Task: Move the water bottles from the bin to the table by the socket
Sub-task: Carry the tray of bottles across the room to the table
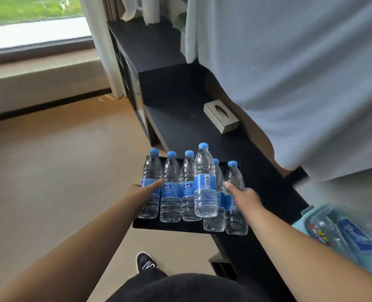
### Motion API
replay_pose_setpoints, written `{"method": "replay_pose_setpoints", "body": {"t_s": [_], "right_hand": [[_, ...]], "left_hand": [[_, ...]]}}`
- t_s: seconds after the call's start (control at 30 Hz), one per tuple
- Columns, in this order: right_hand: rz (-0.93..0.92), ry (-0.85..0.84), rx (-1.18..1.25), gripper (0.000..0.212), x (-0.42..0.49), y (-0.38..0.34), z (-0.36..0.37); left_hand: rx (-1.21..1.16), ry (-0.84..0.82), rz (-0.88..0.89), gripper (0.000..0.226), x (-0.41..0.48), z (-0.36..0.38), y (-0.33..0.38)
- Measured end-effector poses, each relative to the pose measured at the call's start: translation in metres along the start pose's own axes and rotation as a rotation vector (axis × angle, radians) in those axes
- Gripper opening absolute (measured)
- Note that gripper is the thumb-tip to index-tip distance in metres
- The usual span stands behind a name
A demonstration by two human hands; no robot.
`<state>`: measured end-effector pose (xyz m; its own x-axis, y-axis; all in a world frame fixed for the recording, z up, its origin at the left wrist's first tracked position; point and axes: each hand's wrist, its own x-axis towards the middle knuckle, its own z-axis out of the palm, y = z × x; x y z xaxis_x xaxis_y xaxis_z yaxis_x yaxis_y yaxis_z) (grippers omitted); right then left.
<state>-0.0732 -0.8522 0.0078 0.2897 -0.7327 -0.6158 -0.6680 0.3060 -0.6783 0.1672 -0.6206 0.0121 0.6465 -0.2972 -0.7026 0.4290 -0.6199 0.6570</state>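
On the black table (180,125) in front of us six water bottles (171,188) stand upright in a tight row, so most of the moving looks done. Our left hand (142,194) presses flat against the leftmost bottle (151,184), fingers extended, gripping nothing. Our right hand (243,196) lies likewise against the rightmost bottle (235,199). Far right, the blue bin (307,214) appears to hold more bottles, blurred.
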Motion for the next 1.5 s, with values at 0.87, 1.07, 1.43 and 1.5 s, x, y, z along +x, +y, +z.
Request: {"method": "replay_pose_setpoints", "body": {"t_s": [0.87, 1.07, 1.43, 1.5], "right_hand": [[-0.164, -0.182, -0.183, 0.066, 0.115, -0.245, 0.279], [-0.213, -0.25, -0.233, 0.061, 0.176, -0.318, 0.325], [-0.293, -0.345, -0.336, 0.064, 0.253, -0.433, 0.367], [-0.285, -0.359, -0.337, 0.064, 0.263, -0.443, 0.376]], "left_hand": [[-0.149, 0.253, -0.012, 0.074, 0.173, -0.238, 0.072], [-0.218, 0.334, -0.045, 0.071, 0.222, -0.261, 0.116], [-0.324, 0.446, -0.102, 0.077, 0.293, -0.27, 0.177], [-0.339, 0.447, -0.106, 0.078, 0.307, -0.276, 0.186]]}}
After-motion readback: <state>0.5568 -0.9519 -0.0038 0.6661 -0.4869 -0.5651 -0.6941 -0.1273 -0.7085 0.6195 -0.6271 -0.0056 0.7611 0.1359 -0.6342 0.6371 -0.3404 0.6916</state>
